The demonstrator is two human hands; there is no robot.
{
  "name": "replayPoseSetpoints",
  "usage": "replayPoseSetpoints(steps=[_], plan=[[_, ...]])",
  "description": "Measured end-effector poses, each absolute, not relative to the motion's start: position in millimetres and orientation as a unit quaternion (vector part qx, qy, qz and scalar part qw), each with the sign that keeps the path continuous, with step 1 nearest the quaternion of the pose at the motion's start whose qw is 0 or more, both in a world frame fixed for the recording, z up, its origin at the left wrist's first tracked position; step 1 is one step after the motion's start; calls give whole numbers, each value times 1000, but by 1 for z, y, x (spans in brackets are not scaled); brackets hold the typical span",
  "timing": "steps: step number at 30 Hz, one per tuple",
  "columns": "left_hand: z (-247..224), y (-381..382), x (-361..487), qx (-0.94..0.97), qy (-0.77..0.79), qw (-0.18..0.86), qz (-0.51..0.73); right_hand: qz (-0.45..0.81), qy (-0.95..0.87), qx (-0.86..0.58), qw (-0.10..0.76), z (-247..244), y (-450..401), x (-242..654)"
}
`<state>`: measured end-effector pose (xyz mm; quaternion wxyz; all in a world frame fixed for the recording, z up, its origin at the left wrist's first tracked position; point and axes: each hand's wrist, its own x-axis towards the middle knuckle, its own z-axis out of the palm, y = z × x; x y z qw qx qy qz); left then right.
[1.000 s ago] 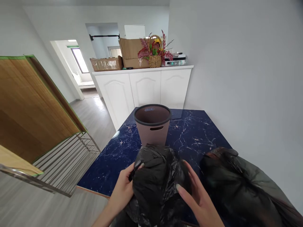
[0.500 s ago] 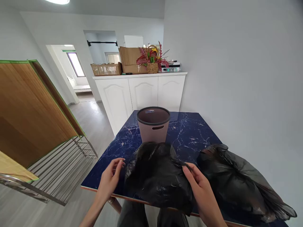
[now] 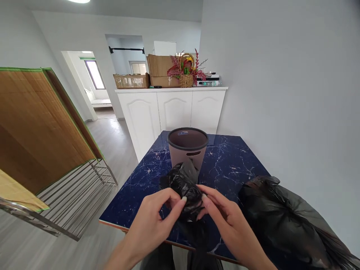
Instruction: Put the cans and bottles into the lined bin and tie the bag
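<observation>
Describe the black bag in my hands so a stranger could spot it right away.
Find the blue marbled table, then the pinkish bin on it. Just nearer than that bin, between the left hand and right hand, is a crumpled black bag. Unlike the bulkier black bag to the right, it is small, bunched and held by both hands.

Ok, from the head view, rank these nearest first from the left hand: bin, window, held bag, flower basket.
From the left hand:
1. Held bag: touching it, on its right side.
2. Bin: on the table, beyond the bag.
3. Flower basket: on the cabinet, behind the bin.
4. Window: farthest, at back left.
</observation>
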<state>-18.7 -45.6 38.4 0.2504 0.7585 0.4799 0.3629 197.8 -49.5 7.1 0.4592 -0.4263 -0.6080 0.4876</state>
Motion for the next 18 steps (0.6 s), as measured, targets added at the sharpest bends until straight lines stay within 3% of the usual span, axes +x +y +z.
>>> replayPoseSetpoints(steps=[7, 14, 18], plan=[[35, -40, -39, 630, 541, 251, 497, 406, -602, -501, 470, 2, -40, 208], [38, -43, -53, 541, 558, 283, 561, 296, -758, -525, 248, -5, -47, 241], [40, -47, -55, 557, 554, 298, 542, 196, -769, -521, 315, 14, -58, 238]])
